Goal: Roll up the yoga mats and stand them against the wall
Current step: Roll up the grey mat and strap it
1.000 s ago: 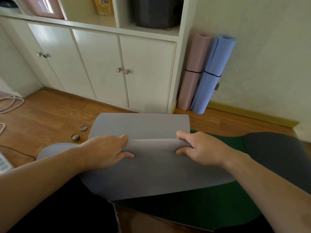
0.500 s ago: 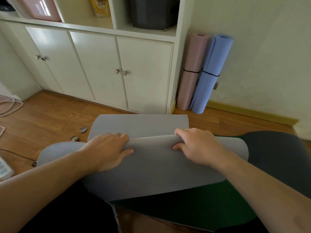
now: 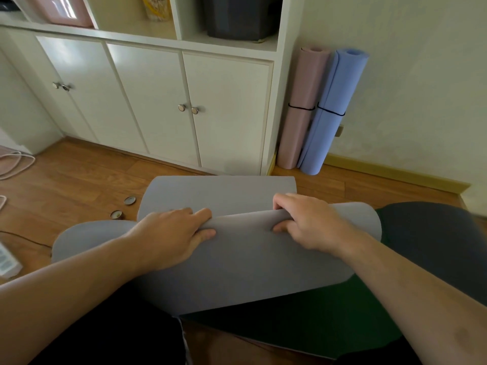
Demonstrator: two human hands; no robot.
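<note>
A grey yoga mat (image 3: 245,262) lies across the floor in front of me, its near part curled over into a loose roll. My left hand (image 3: 171,233) grips the rolled edge on the left, fingers over the top and thumb underneath. My right hand (image 3: 305,222) grips the same edge on the right with its fingers curled round it. Under the grey mat lies a dark green mat (image 3: 329,317). A pink rolled mat (image 3: 303,106) and a blue rolled mat (image 3: 332,111), each bound by a black band, stand upright against the wall.
A white cabinet (image 3: 163,101) with doors and open shelves stands straight ahead. Two small round tins (image 3: 123,206) lie on the wooden floor left of the mat. White cables (image 3: 13,162) sit at the far left. A dark mat or cushion (image 3: 427,233) lies at the right.
Both hands have pushed the rolled edge a little further forward, and the roll has grown rounder. The right end of the roll now stands out more to the right.
</note>
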